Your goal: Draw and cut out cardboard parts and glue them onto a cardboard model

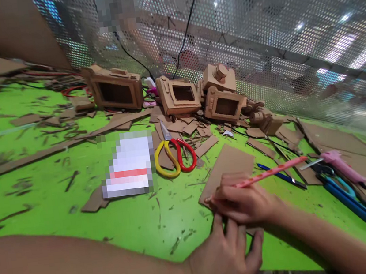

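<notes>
My right hand [240, 201] is closed around a pink-red pencil [270, 172], its tip low over the near left edge of a flat brown cardboard piece [229, 162]. Just in front of it, my left hand [226, 254] lies with fingers stretched forward and thumb apart. Its fingertips reach the near edge of the cardboard, partly hidden under the right hand. A bit of cardboard shows beside the left thumb. Right of the cardboard lies a blue pen [281, 176]. Scissors [174, 155] with one yellow and one red handle rest beyond my hands.
Cardboard cameras [182, 93] stand along the back, before a perforated metal screen [256, 25]. A blurred-out white sheet [129, 163] lies left of the scissors. At right are a pink glue gun [343, 166] and a blue tool [358, 208]. Cardboard scraps litter the green table [130, 223].
</notes>
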The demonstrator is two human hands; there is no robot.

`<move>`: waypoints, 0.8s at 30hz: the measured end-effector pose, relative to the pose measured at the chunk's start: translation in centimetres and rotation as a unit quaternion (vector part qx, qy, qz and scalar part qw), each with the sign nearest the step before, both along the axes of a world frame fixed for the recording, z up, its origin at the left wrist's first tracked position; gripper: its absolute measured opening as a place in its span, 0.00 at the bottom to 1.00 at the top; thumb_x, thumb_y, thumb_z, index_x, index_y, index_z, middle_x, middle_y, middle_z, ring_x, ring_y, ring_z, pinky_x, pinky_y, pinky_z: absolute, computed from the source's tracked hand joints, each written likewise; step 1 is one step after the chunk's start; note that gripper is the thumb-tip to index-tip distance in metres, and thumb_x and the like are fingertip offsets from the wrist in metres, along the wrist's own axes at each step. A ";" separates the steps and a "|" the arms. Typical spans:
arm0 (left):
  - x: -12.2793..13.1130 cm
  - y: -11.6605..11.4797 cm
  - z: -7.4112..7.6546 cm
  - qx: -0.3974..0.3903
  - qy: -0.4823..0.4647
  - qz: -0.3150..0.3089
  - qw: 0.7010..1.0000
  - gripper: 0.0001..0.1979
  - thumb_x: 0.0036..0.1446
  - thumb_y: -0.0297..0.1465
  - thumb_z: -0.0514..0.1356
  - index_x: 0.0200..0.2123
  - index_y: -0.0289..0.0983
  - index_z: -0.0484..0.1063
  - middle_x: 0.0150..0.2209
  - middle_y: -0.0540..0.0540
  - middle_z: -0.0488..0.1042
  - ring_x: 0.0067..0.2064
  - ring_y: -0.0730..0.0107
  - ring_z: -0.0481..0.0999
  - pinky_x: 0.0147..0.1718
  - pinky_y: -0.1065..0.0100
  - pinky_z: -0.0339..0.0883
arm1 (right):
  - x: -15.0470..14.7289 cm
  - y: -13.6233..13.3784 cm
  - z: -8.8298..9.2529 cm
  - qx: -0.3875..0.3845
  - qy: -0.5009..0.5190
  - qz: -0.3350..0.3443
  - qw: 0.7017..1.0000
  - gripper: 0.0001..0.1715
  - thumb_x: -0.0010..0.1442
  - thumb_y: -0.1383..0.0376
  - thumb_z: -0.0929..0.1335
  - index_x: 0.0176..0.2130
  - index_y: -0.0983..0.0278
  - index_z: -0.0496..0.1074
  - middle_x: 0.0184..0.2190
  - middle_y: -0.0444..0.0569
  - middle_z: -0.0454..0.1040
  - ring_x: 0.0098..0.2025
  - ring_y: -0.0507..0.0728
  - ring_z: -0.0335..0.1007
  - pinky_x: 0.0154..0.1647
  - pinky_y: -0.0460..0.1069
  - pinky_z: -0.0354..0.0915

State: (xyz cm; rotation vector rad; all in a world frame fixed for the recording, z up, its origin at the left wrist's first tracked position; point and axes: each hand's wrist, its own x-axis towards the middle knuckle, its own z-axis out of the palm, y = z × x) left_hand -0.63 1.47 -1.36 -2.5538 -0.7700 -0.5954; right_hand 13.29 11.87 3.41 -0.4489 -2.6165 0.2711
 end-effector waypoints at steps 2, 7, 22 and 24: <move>0.1 0.0 -0.2 0.004 0.004 0.001 1.000 0.20 0.65 0.30 0.47 0.57 0.34 0.66 0.46 0.33 0.78 0.47 0.47 0.78 0.42 0.48 0.66 | 0.0 0.0 0.1 0.003 0.011 -0.039 0.999 0.11 0.61 0.68 0.66 0.26 0.64 0.66 0.20 0.42 0.66 0.22 0.48 0.58 0.24 0.45 0.55; 0.4 -0.1 -0.8 -0.001 -0.005 0.003 1.000 0.20 0.65 0.29 0.46 0.58 0.34 0.66 0.43 0.33 0.79 0.46 0.46 0.78 0.41 0.47 0.66 | 0.0 -0.2 0.3 -0.017 0.001 -0.013 1.000 0.09 0.62 0.68 0.66 0.28 0.65 0.67 0.22 0.44 0.69 0.26 0.49 0.63 0.27 0.44 0.59; 0.0 0.0 0.4 0.018 -0.022 0.007 1.000 0.16 0.66 0.30 0.48 0.52 0.37 0.70 0.48 0.35 0.78 0.51 0.49 0.77 0.44 0.51 0.67 | 0.6 1.4 -0.3 0.098 0.001 -0.164 0.982 0.14 0.62 0.69 0.64 0.24 0.64 0.64 0.18 0.42 0.64 0.20 0.48 0.54 0.21 0.46 0.49; 0.1 0.0 0.1 0.012 -0.024 0.006 1.000 0.17 0.65 0.31 0.48 0.53 0.36 0.69 0.46 0.35 0.79 0.49 0.48 0.78 0.44 0.50 0.67 | 0.6 1.1 -0.3 0.110 -0.001 -0.131 0.985 0.16 0.61 0.70 0.64 0.23 0.63 0.62 0.16 0.41 0.63 0.19 0.48 0.52 0.20 0.46 0.47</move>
